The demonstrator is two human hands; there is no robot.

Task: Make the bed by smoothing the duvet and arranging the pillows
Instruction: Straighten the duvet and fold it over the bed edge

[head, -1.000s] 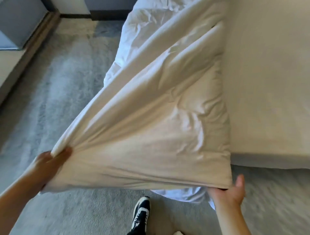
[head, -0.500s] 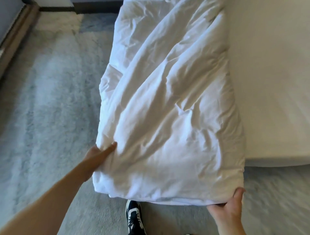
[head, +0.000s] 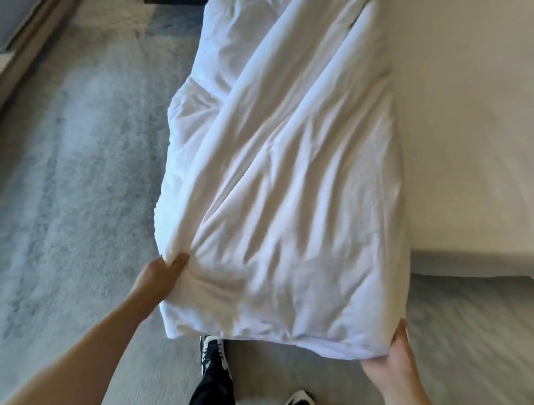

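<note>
A: Hands?
B: Left hand [head: 161, 274] pinches the duvet [head: 283, 185] at its near left edge. Right hand [head: 396, 364] grips the near right corner, thumb up along the side.
A: Duvet where?
B: Bunched, wrinkled, along the left side of the bed [head: 462, 130], hanging toward the carpet [head: 81, 179]. Shoe [head: 212, 355] just below.

Floor's a mottled grey-blue soft carpet [head: 75, 179], lit brightest on the left. Far left there's a pale wooden baseboard strip [head: 31, 52] running diagonally, plus a dark skirting band [head: 173, 1] at the far edge.
</note>
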